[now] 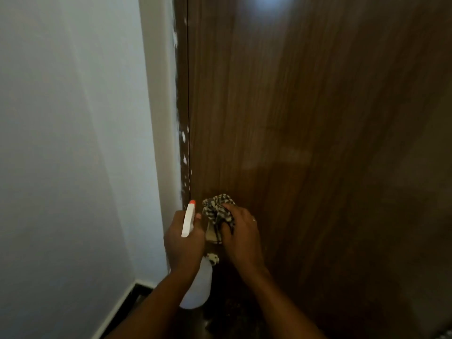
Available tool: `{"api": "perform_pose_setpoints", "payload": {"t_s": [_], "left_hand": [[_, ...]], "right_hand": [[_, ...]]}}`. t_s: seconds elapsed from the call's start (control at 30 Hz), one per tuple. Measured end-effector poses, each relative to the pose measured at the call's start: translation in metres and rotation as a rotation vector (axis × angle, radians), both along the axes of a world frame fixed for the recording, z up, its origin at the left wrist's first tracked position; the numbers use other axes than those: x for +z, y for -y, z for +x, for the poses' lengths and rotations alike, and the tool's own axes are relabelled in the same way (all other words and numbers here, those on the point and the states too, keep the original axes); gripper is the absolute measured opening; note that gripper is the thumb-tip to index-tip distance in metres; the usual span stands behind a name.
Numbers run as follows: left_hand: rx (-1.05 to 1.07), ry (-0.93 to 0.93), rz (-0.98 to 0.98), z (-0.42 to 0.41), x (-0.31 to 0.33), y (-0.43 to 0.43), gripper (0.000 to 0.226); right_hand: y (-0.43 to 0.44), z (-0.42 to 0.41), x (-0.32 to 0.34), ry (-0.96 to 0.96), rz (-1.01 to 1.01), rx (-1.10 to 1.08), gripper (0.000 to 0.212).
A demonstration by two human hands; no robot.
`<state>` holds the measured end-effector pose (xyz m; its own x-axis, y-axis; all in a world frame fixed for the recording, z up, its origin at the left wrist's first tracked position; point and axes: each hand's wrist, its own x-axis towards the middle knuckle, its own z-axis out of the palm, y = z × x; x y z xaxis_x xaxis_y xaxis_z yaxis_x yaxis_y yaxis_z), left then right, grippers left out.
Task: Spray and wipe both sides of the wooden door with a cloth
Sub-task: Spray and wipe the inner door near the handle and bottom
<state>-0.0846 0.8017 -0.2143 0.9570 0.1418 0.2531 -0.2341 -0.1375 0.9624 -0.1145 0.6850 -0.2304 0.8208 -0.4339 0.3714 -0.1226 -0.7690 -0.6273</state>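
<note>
Head-view right grip [242, 233]: your fingers pinch the crumpled black-and-white checked cloth [217, 211], held against the brown wooden door [318, 143] low near its left edge.
Left grip [183, 242]: curled round your white plastic spray bottle [195, 286], just beside the cloth.

Both bare forearms reach forward from the bottom of the view, close together, the left hand [183, 243] wrapped around the neck of a spray bottle [196, 286] and the right hand [242, 232], knuckles up, gripping a bunched cloth [217, 211].
</note>
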Motion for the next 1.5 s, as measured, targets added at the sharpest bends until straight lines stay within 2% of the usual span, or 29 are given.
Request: {"api": "perform_pose_setpoints", "payload": {"t_s": [0.23,0.43,0.5,0.57,0.67,0.73,0.8,0.9,1.0,1.13,1.3,1.4,1.5], "left_hand": [[-0.011,0.011,0.029,0.002,0.167,-0.025,0.019],[-0.032,-0.061,0.044,-0.002,0.316,-0.052,0.014],[-0.045,-0.054,0.057,-0.002,0.360,-0.058,0.011],[-0.058,-0.075,0.068,0.001,0.400,-0.065,0.010],[-0.097,-0.095,0.078,0.010,0.447,-0.071,0.013],[-0.128,-0.078,0.079,0.017,0.469,-0.075,0.015],[-0.153,-0.057,0.084,0.025,0.482,-0.080,0.018],[-0.188,-0.071,0.088,0.036,0.487,-0.089,0.020],[-0.197,-0.074,0.083,0.044,0.483,-0.102,0.021],[-0.224,-0.072,0.070,0.051,0.477,-0.116,0.018],[-0.251,-0.077,0.063,0.045,0.481,-0.130,0.018],[-0.233,-0.077,0.065,0.046,0.484,-0.139,0.018],[-0.217,-0.067,0.054,0.048,0.482,-0.146,0.015]], "right_hand": [[-0.019,-0.010,0.226,0.118,0.193,-0.051,0.047],[-0.028,-0.033,0.417,0.242,0.310,-0.189,0.045],[-0.032,-0.035,0.469,0.278,0.255,-0.232,0.044],[-0.033,-0.026,0.511,0.259,0.096,-0.270,0.044],[-0.028,0.008,0.555,0.013,-0.157,-0.289,0.047],[-0.027,0.032,0.564,-0.264,-0.247,-0.243,0.050],[-0.031,0.051,0.562,-0.478,-0.254,-0.167,0.052],[-0.036,0.068,0.556,-0.587,-0.244,-0.155,0.057],[-0.032,0.077,0.546,-0.611,-0.243,-0.168,0.056],[-0.029,0.085,0.514,-0.522,0.084,-0.148,0.046],[-0.034,0.080,0.508,-0.402,0.228,-0.125,0.028],[-0.033,0.080,0.501,-0.367,0.260,-0.134,0.024],[-0.039,0.077,0.490,-0.273,0.468,-0.087,0.014]]}}
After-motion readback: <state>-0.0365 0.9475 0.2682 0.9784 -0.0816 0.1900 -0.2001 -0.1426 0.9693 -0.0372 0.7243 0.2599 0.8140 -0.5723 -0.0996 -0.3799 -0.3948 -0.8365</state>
